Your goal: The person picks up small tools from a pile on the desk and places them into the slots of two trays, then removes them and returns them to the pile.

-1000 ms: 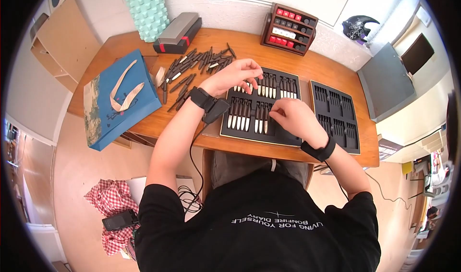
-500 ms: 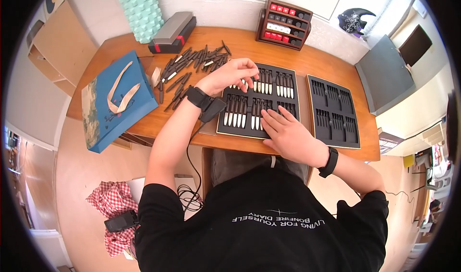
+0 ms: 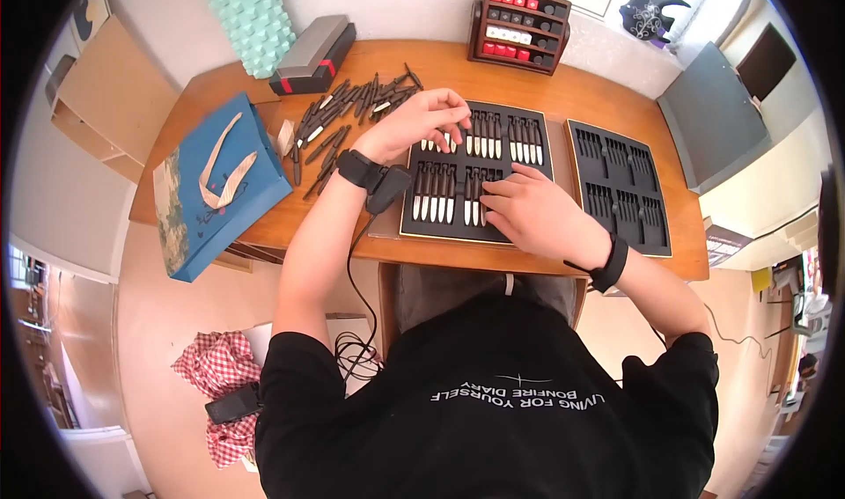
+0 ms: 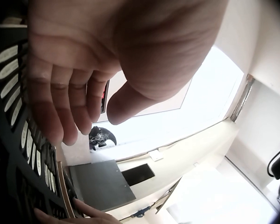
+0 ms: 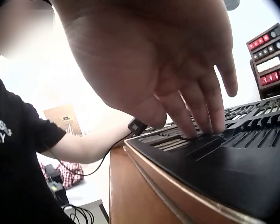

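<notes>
Small knives (image 3: 438,201) with dark handles and pale, shiny blades stand in rows in a black tray (image 5: 242,170) with a gold edge. My right hand (image 3: 546,213) lies over the tray's lower right part, its fingertips touching down beside the lower middle group. The right wrist view shows its fingers (image 5: 212,112) nearly straight, reaching down to the slots. Over the tray's upper left my left hand (image 3: 421,122) hovers with loosely bent fingers. In the left wrist view, nothing lies between the left thumb (image 4: 130,100) and fingers.
A loose pile of dark-handled pieces (image 3: 352,107) lies left of the tray. To the right is a second black tray (image 3: 620,235) with slots. A blue paper bag (image 3: 224,191), a grey box (image 3: 312,50) and a small rack (image 3: 519,28) stand around the desk.
My right hand has gone from bent fingers at the lower middle knives to flatter, spread fingers laid over that spot. The left hand stays above the tray's upper left.
</notes>
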